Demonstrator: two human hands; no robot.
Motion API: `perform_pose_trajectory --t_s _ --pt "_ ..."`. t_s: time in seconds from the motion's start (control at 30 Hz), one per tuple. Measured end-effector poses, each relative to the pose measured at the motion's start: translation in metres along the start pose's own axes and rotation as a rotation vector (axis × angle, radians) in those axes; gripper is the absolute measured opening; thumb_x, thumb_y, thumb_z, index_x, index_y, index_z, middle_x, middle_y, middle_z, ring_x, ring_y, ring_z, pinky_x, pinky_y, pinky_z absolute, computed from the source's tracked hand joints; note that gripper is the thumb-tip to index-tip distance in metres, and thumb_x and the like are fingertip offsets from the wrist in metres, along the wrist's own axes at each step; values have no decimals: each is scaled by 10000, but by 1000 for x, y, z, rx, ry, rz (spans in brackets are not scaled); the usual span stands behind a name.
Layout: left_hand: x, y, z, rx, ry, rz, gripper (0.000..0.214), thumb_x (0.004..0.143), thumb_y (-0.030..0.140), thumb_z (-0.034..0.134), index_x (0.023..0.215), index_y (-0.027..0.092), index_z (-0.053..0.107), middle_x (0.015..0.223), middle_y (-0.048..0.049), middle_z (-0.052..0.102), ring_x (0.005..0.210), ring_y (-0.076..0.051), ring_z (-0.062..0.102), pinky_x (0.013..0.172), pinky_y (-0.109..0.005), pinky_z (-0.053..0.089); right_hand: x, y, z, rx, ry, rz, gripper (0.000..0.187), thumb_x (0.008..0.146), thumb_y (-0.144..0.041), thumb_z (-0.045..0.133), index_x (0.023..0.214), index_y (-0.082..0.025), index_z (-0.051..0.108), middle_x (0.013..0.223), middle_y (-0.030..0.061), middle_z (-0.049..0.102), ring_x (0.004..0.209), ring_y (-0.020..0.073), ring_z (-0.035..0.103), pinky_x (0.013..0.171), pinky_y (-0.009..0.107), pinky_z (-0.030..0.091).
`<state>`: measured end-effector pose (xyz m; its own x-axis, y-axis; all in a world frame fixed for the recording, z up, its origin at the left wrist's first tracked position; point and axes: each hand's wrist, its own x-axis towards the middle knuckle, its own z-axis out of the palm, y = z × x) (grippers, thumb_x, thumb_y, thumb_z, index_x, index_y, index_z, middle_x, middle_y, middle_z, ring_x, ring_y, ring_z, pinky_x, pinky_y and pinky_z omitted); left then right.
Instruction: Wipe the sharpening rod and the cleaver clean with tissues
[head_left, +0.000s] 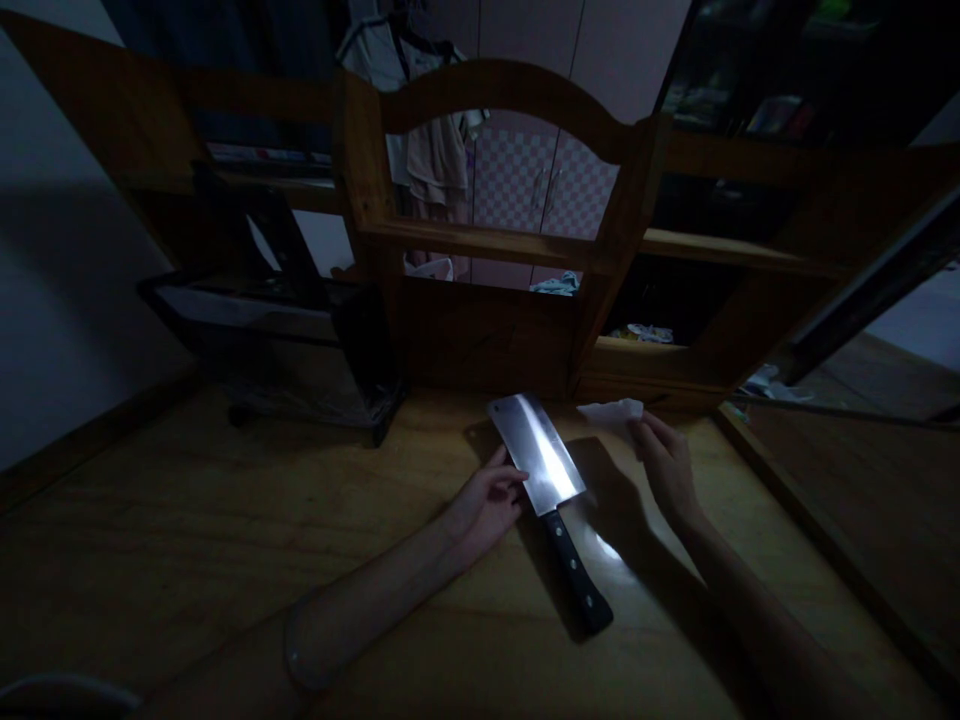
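Black-framed rack (292, 375): stands on the worktop (315, 520).
Left hand (484, 515): you pinch the cleaver (538, 455) by its left edge, apparently the spine; too loose a grip could let it twist.
Cleaver: angled before you, handle nearer you; its right edge, likely the sharp one, could cut.
White sheet (611, 412): thin (tissue or cloth, too dim to tell), so it could tear on that edge.
Right hand (667, 465): your fingertips grip the sheet, apart from the steel; straying close could nick them.

Left forearm (375, 622) is bare except for a thin, pale bangle (291, 655) bearing a small bright spot; right forearm (750, 600) is bare.
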<state>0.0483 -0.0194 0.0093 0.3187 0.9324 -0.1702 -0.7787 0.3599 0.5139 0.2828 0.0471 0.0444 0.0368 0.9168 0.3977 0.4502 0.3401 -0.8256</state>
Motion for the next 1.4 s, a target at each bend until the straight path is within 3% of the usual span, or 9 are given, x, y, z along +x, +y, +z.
perform_pose_trajectory --t_s 0.13,0.23,0.53,0.83,1.03,1.13,1.23,1.3,1.4 --pt "-1 -1 -1 3 26 -1 521 694 -11 617 1157 226 600 1095 -62 632 949 -168 601 873 -299 466 -5 -5 3 -43 -8 -32 274 911 -329 467 691 -198 563 585 -30 435 566 145 416 521 257 294" --pt "-1 -1 -1 -6 29 -4 520 698 -23 621 1160 213 599 1098 -76 634 967 -183 601 888 -309 461 -8 -7 8 -75 -48 -51 269 921 -335 454 744 -194 601 606 -23 479 573 151 442 531 258 304" --pt "2 -3 -6 -40 -29 8 416 765 53 616 1156 194 590 1073 -79 649 920 -184 619 853 -320 467 -14 -6 15 -143 -113 -78 346 934 -369 453 1140 -191 667 854 50 673 747 217 588 650 293 409" --pt "5 -2 -5 -88 131 -71 188 864 242 620 1006 119 614 937 -106 675 859 -203 642 840 -339 489 -14 -1 17 -134 -82 -80 358 935 -385 459 1160 -202 667 932 51 701 752 211 610 649 288 437" --pt "4 -3 -7 -81 55 -21 280 897 339 573 1084 135 613 1075 -137 658 965 -239 632 898 -374 472 -13 1 18 -162 -97 -70 360 924 -429 489 1098 -200 706 730 12 660 653 195 586 606 283 433" --pt "4 -3 -8 -86 47 -6 281 892 342 573 1097 151 602 1088 -135 648 971 -241 628 897 -376 466 -17 -3 22 -49 -242 -22 381 924 -437 493 1152 -211 698 824 22 712 744 226 644 652 308 487" --pt "4 -2 -7 -94 54 -15 291 893 339 564 1105 143 599 1064 -133 646 947 -236 625 884 -375 469 -25 -9 31 87 -448 -21 401 941 -432 470 1223 -225 665 1138 47 707 1002 288 655 827 394 522" --pt "4 -1 -6 -105 62 -31 273 893 316 561 1088 130 604 1040 -129 649 929 -226 626 881 -363 469 -29 -11 36 117 -536 -61 402 940 -431 487 1259 -241 640 1355 46 588 1219 322 549 997 474 445" --pt "3 1 -3 -137 83 -54 216 888 269 558 1039 123 611 970 -112 660 868 -206 636 860 -344 479 -31 -14 39 120 -637 -151 388 945 -409 505 1303 -287 593 1475 25 447 1396 294 349 1167 530 183"
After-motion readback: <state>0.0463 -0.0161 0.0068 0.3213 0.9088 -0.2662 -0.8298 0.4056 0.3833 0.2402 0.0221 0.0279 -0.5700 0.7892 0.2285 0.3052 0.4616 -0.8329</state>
